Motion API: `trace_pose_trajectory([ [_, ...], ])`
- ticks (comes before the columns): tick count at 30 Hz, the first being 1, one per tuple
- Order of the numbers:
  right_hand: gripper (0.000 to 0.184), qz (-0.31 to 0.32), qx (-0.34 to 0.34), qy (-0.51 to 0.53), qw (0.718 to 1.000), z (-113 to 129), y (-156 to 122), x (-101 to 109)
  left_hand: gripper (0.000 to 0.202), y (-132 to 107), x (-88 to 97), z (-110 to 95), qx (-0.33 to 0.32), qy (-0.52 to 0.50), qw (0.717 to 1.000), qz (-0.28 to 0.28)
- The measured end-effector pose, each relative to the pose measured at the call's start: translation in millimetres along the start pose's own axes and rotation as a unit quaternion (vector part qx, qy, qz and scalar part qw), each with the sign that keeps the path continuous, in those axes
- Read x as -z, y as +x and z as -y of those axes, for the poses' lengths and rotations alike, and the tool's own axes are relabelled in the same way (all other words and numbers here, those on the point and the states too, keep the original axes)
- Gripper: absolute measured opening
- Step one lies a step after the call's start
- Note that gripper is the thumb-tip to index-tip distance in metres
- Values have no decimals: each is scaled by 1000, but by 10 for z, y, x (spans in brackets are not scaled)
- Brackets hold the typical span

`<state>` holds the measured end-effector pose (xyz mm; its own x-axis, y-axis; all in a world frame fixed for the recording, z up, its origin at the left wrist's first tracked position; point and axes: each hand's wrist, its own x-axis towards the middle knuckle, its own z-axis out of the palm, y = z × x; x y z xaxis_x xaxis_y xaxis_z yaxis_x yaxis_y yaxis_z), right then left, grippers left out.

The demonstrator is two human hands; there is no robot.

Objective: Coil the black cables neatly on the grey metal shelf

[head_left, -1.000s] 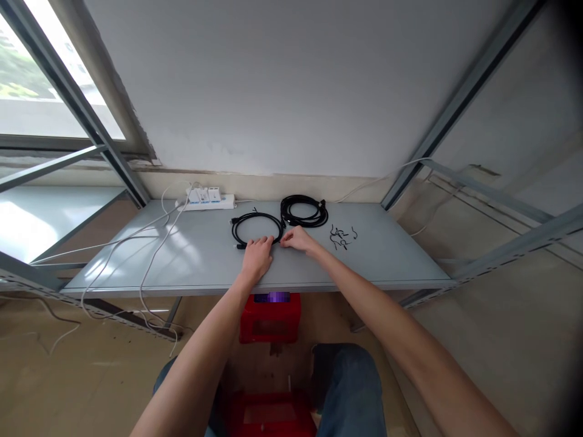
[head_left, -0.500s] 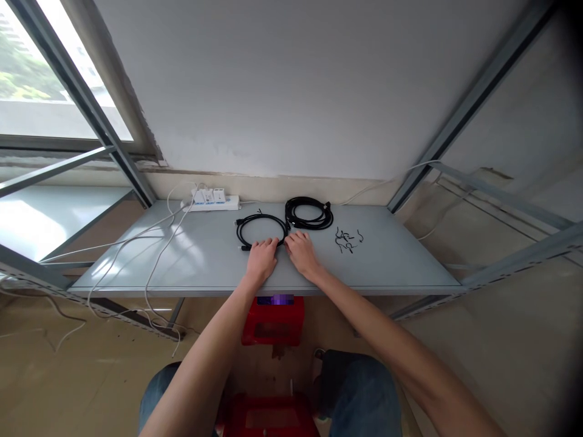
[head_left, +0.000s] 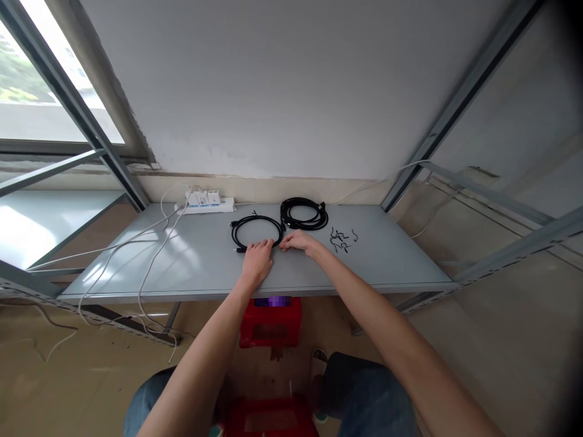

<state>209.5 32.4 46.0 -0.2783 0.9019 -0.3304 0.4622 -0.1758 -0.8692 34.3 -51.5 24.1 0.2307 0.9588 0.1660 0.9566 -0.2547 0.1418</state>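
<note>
A black cable with plugs on its ends lies in a loose coil (head_left: 257, 217) on the grey shelf. Over the near side of this coil my left hand (head_left: 258, 258) is closed, its fingers bent round the cable. My right hand (head_left: 297, 240) is beside the coil's right edge, fingertips pinched together; what they hold, if anything, is too small to make out. Behind it rests a thicker black cable coil (head_left: 314, 224). Several short black twist ties (head_left: 342, 238) are scattered to the right of my right hand.
A white power strip (head_left: 207, 207) with plugs stands at the back left, its white cords (head_left: 157, 252) trailing over the shelf's (head_left: 387, 267) front edge. Metal uprights (head_left: 416, 161) frame both sides, and a wall closes the back. Below is a red stool (head_left: 271, 328).
My right hand has turned, its fingertips now pinched slightly lower and left, just off the coil's edge. The left hand stays on the cable. The whole view has shifted slightly.
</note>
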Motion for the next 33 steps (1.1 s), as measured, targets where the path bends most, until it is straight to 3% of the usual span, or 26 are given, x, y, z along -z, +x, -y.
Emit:
trace_pose_trajectory([
  [4, 14, 1, -13, -15, 1000, 29, 31, 24, 41, 1, -9, 4, 0, -5, 1000, -1],
  [7, 17, -8, 26, -20, 999, 9, -2, -8, 40, -1, -18, 10, -4, -1, 1000, -4],
  [10, 13, -51, 83, -139, 986, -35, -100, -76, 40, 0, -23, 12, -8, -1, 1000, -2],
  [12, 13, -112, 136, -283, 943, -80, -191, -142, 41, 1, -25, 11, -9, -6, 1000, 1],
  [16, 28, -181, 298, -533, 771, -214, -343, -280, 42, 2, -28, 7, -4, -14, 1000, 4],
  [18, 33, -186, 324, -575, 728, -288, -366, -322, 42, 0, -24, 5, -3, -14, 1000, 3],
  [25, 34, -229, 310, -534, 753, -447, -278, -361, 39, -7, 7, -11, -2, -8, 1000, 2],
  [33, 29, -252, 325, -511, 755, -490, -247, -384, 41, 1, -8, 0, -6, -3, 1000, 1],
])
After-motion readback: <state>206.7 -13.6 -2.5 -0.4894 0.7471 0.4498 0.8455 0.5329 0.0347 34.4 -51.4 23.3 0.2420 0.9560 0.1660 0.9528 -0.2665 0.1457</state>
